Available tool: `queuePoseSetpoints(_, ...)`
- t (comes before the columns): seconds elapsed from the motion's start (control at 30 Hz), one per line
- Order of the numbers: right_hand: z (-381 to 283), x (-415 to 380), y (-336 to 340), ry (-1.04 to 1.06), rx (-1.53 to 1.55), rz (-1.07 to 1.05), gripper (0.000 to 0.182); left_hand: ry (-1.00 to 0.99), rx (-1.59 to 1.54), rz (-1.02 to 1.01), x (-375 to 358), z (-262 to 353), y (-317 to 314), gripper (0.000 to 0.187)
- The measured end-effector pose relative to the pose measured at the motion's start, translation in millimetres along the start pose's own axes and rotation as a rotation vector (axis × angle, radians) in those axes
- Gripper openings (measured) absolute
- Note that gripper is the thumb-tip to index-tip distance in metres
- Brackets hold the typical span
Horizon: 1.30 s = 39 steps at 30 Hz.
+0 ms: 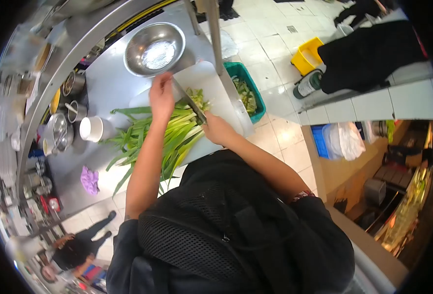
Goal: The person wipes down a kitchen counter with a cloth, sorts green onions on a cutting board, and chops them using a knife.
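Observation:
My right hand (219, 129) is closed on the handle of a knife (189, 102), whose blade slants up and left over the white cutting board (211, 81). Near the blade's far end is my left hand (162, 97), its fingers curled together; what they hold, if anything, is too small to tell. Long leafy green onions (177, 138) lie in a bunch across the board and the steel table, under my left forearm. Small cut pieces (197, 98) lie beside the blade.
A steel bowl (155, 49) stands beyond the board, and a green bin (248, 93) with scraps beside the table. White containers (95, 129), metal pots (77, 111) and a purple cloth (89, 180) are to the left. Another person (74, 252) is at lower left.

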State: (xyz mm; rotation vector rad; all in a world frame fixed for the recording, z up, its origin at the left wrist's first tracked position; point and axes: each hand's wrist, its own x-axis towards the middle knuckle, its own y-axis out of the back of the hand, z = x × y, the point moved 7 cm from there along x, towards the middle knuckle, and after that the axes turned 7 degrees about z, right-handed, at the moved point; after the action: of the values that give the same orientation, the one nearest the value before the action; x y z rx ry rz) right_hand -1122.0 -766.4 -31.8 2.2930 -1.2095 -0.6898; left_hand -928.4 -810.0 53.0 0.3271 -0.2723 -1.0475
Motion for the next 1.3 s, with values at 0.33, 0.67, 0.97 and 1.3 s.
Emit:
queuePoseSetpoints(0.33, -41.4, -13.5, 39.3, 0.093, -0.053, 0.016, 0.039, -0.326, 0.796, 0.18, -68.5, -48.8, -15.0, 0.017)
queuePoseSetpoints(0.67, -88.4, -67.1, 61.0, 0.101, -0.318, -0.121, 0.032, -0.337, 0.834, 0.16, -65.7, -50.7, -18.7, 0.015)
queuePoseSetpoints(0.97, -31.9, -12.3, 11.9, 0.093, -0.289, -0.042, 0.031, -0.291, 0.886, 0.102, -61.9, -60.1, -23.0, 0.021)
queuePoseSetpoints(1.3, -37.4, -41.2, 6.8, -0.011, -0.316, -0.149, 0.029, -0.284, 0.806, 0.145, -70.5, -56.1, -19.2, 0.02)
